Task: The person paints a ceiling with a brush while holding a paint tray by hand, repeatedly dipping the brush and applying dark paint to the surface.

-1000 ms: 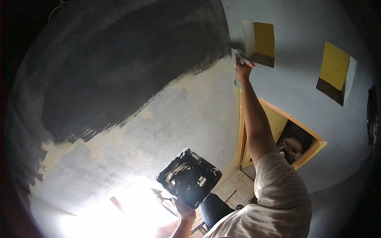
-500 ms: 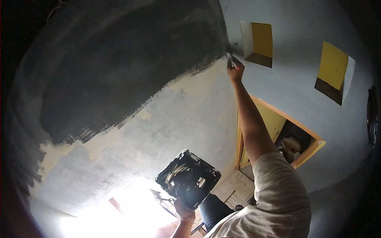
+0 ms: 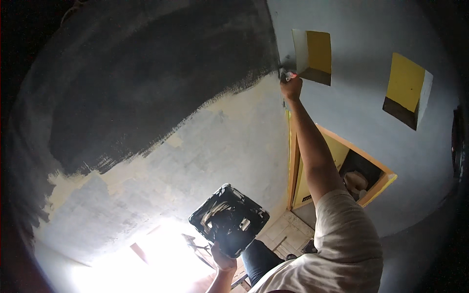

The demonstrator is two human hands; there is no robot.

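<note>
My right arm stretches up to the corner between two walls. There my right hand [image 3: 291, 89] is closed around a small paintbrush [image 3: 289, 75] with a pale, red-tipped handle. Its bristles are mostly hidden, close to the lower edge of the dark paint [image 3: 161, 83] that covers the upper left wall. Below, my left hand [image 3: 224, 259] grips the near edge of a square black paint tray [image 3: 227, 232], smeared with dark and whitish paint. The tray is held up in front of me, over my leg.
Bare pale plaster [image 3: 229, 146] lies below the ragged paint edge. On the bluish right wall are two yellow-backed niches [image 3: 318, 51] and an orange-framed doorway [image 3: 378, 188]. A dark stand or frame [image 3: 200, 249] sits near the bright glare. Tiled floor [image 3: 288, 229] shows below.
My right hand has turned at the corner, so the brush handle now points differently. The tray stays in my left hand, nearly unmoved. The whole view has shifted slightly.
</note>
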